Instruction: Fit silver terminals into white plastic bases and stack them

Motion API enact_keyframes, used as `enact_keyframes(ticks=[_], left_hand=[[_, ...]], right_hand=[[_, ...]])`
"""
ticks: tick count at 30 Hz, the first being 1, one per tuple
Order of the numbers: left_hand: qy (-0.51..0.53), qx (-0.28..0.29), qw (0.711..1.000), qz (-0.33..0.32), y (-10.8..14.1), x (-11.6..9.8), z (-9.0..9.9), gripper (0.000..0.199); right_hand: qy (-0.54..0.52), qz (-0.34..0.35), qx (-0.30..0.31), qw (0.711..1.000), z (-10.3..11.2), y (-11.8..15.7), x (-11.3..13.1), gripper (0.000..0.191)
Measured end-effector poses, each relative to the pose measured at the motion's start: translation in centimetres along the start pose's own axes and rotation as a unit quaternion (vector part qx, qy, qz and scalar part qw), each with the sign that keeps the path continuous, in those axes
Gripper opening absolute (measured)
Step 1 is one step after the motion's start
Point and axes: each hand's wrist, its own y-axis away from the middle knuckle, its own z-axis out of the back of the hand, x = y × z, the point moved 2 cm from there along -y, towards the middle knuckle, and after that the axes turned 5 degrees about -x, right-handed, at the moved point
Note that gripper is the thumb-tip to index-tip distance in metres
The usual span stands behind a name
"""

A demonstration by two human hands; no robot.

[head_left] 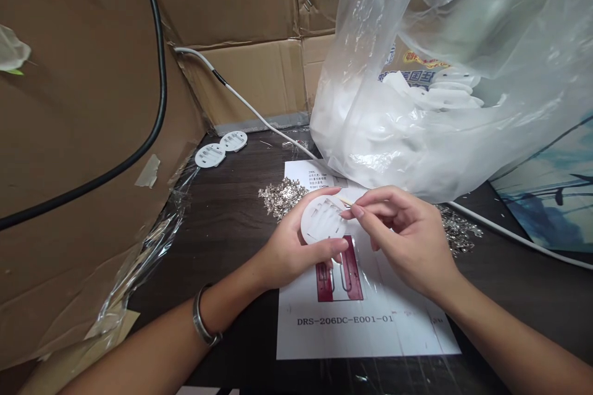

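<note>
My left hand (291, 247) holds a round white plastic disc (322, 221) with several slots, gripped between thumb and fingers above a printed sheet (361, 321). My right hand (403, 234) pinches a small thin metal pin (345, 200) at the disc's upper right edge. A pile of small shiny metal pieces (283, 195) lies just behind the left hand. More of them (456, 228) sit to the right of my right hand.
A big clear plastic bag (445, 74) full of white discs stands at the back right. Two white discs (220, 149) lie at the back left. Cardboard walls (83, 105), a black cable (160, 74) and a white cable (259, 114) border the dark table (222, 228).
</note>
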Motion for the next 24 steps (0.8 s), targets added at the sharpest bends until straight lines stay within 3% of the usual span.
enact_keyframes(ticks=[5, 9, 15, 24], left_hand=[[0.035, 0.037, 0.999, 0.012, 0.16, 0.13, -0.11, 0.081], [0.053, 0.046, 0.997, 0.024, 0.22, 0.50, -0.19, 0.083], [0.014, 0.005, 1.000, -0.020, 0.16, 0.32, -0.12, 0.079], [-0.022, -0.019, 0.997, -0.068, -0.02, 0.35, 0.22, 0.078]], right_hand=[[-0.007, -0.031, 0.009, 0.999, 0.25, -0.03, 0.21, 0.017], [-0.020, -0.047, 0.010, 0.999, 0.23, -0.06, 0.24, 0.021], [-0.078, -0.065, -0.003, 0.995, 0.26, -0.41, 0.26, 0.017], [-0.067, -0.056, -0.016, 0.996, 0.61, -0.59, 0.17, 0.010]])
